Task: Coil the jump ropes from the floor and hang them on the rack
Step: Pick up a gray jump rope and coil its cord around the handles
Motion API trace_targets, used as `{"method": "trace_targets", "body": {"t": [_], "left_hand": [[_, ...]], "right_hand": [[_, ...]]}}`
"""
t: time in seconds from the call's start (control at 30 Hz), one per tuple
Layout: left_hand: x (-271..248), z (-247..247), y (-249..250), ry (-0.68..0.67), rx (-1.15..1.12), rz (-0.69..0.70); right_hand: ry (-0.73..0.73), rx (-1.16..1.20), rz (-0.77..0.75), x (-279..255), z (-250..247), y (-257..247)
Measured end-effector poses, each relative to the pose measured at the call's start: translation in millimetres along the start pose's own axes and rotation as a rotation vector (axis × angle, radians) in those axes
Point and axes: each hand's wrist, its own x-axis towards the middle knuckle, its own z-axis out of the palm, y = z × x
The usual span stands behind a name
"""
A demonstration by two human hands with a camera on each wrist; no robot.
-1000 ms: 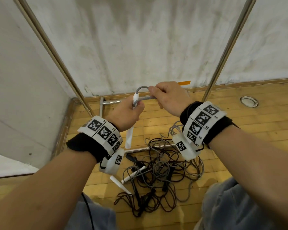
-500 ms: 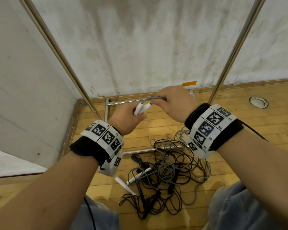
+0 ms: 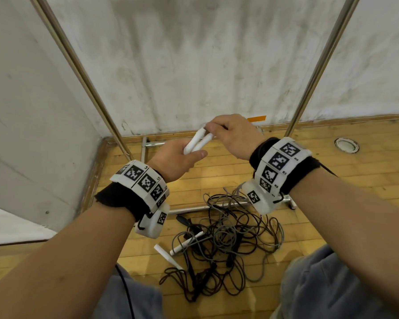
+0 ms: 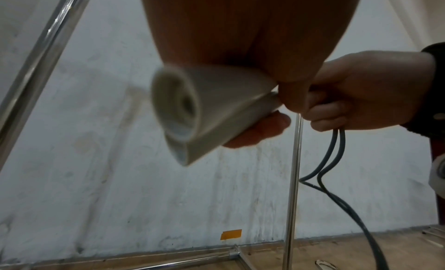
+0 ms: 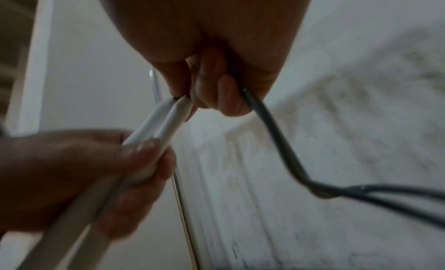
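Note:
Two white jump-rope handles lie side by side in my left hand, which grips their lower ends at chest height. My right hand pinches the handles' upper tips and holds the grey rope that leaves them. In the left wrist view the handle ends fill the middle and two grey strands hang down from my right hand. A tangle of black and grey ropes with two more white handles lies on the wooden floor below. The rack's two steel uprights rise on either side.
The rack's base bars rest on the wood floor against a stained white wall. An orange tape strip marks the wall's foot. A round floor fitting sits at the right. My knees in grey trousers show at the bottom.
The two handles have been brought together side by side in my left hand. My right hand slid from the bent grey rope up to the handle tips. Both hands rose slightly.

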Motion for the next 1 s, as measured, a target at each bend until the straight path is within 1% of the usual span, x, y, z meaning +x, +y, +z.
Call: {"method": "trace_targets", "body": {"t": [0.13, 0.2, 0.3, 0.43, 0.53, 0.67, 0.73, 0.8, 0.87, 1.0], "left_hand": [[-5, -2, 5, 0.042, -0.031, 0.020], [-7, -2, 7, 0.058, -0.045, 0.008], [-11, -1, 12, 0.052, -0.071, -0.007], [-17, -4, 14, -0.040, -0.088, -0.072], [-19, -7, 17, -0.021, -0.149, -0.080], [-19, -11, 23, 0.032, -0.127, 0.005], [-20, -15, 27, 0.042, -0.175, 0.051], [-20, -18, 31, 0.072, -0.271, 0.089], [-19, -20, 34, 0.100, -0.401, 0.077], [-15, -18, 39, 0.177, -0.633, -0.013]], "right_hand": [[0.160, 0.172, 0.094, 5, -10, -1], [0.215, 0.289, 0.129, 7, -14, -1], [0.243, 0.402, 0.135, 8, -17, -3], [0.269, 0.531, 0.136, 9, -17, -6], [0.316, 0.610, 0.139, 9, -17, -8], [0.368, 0.591, 0.134, 7, -16, -3], [0.371, 0.503, 0.134, 5, -16, 1], [0.345, 0.357, 0.117, 4, -15, 5], [0.275, 0.254, 0.106, 4, -11, 8], [0.151, 0.219, 0.114, 2, -2, 8]]}}
